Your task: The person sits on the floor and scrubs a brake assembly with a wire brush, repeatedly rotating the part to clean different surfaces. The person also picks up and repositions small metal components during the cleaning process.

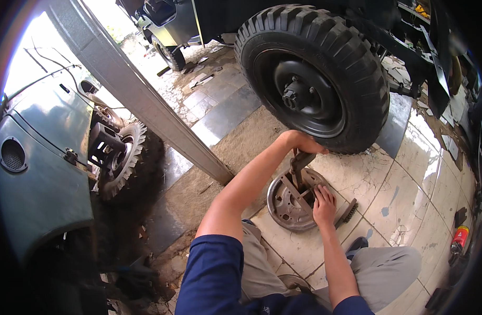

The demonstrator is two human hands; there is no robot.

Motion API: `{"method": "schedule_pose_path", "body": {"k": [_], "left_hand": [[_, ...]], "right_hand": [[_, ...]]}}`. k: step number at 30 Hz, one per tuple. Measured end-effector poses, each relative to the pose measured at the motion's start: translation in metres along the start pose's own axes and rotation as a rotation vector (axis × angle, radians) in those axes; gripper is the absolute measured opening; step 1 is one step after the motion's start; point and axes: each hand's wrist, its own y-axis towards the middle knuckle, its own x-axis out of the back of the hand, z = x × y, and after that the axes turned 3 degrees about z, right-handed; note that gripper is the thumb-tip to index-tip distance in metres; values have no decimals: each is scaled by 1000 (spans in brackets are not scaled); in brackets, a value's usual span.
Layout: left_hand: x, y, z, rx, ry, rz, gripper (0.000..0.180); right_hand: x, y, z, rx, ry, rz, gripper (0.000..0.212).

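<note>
A round, worn metal plate, like a brake drum or backing plate, lies on the tiled floor between my legs. Metal bars cross its face. My left hand is closed round the top of a dark brown, bar-shaped metal tool, whose lower end reaches the plate's middle; its exact kind is unclear. On the plate's right side rests my right hand, fingers stretched out and thumb side toward the crossbars. Just right of that hand, a wire brush with dark bristles lies against the plate's edge.
A big black tyre on its wheel stands right beyond my left hand, mounted on a vehicle. A grey metal post slants at the left, beside a green vehicle body and another tyre. A red spray can is far right.
</note>
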Motion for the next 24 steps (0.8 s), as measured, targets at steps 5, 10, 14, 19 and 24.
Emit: {"method": "schedule_pose_path", "body": {"k": [5,10,14,19,24], "left_hand": [[0,27,11,48,80,28,78],[-2,24,-2,78,128,-2,69],[-6,44,10,12,203,3,64],[-10,45,16,-120,358,26,62],[-11,12,9,-161,287,-67,63]], "right_hand": [[4,1,6,-11,22,2,37],[9,2,-1,-23,5,-23,36],[7,0,-3,-28,21,-26,35],[6,1,-5,-21,15,-41,36],[5,1,1,-22,34,-12,37]]}}
